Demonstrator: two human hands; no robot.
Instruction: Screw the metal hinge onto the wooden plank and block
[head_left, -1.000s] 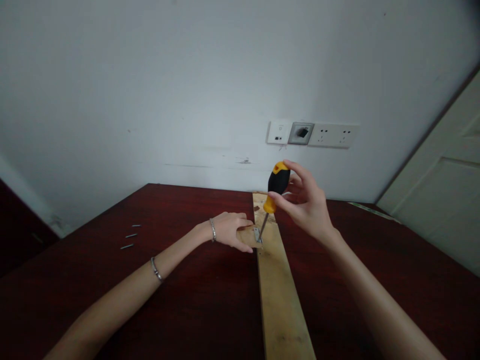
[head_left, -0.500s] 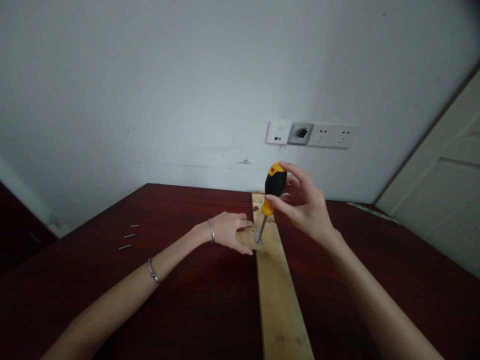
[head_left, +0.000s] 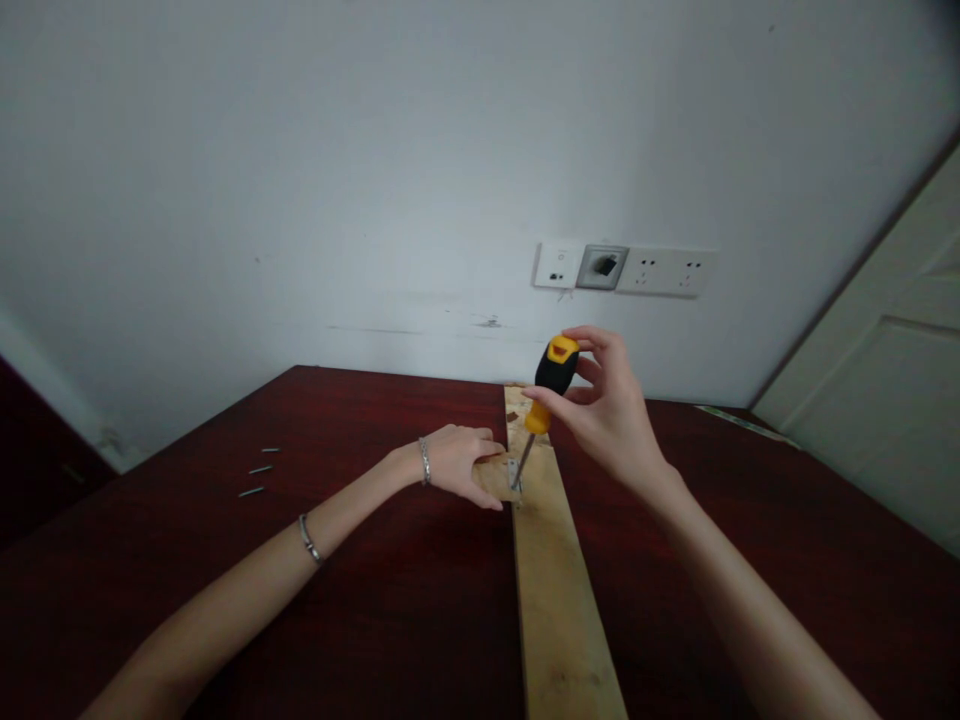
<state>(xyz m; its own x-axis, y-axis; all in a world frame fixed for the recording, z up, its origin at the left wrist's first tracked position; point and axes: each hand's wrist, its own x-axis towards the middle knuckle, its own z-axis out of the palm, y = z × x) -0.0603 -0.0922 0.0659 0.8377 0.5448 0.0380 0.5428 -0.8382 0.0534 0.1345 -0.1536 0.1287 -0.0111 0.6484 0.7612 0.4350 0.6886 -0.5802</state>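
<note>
My right hand (head_left: 600, 400) grips the yellow and black handle of a screwdriver (head_left: 556, 366), fingers round its upper part and thumb low on the side. The tool leans slightly, its shaft running down to a small metal bracket (head_left: 513, 474). That bracket lies at the joint of a small wooden piece (head_left: 491, 478) and a long wooden plank (head_left: 559, 590). Closed round the small wooden piece, my left hand (head_left: 459, 462) has its thumb on the near side and fingers on the far side. The screwdriver's tip is too small to make out clearly.
Three screws (head_left: 261, 470) lie on the dark red table (head_left: 360, 620) at the left. Behind the table stands a white wall with sockets (head_left: 667, 271). A pale door (head_left: 900, 380) is at the right, and a thin strip (head_left: 746, 425) lies along the table's back right edge.
My right fingers have shifted round the screwdriver handle, and the handle has turned and tipped slightly to the right. My left hand stays in about the same place on the small wooden piece.
</note>
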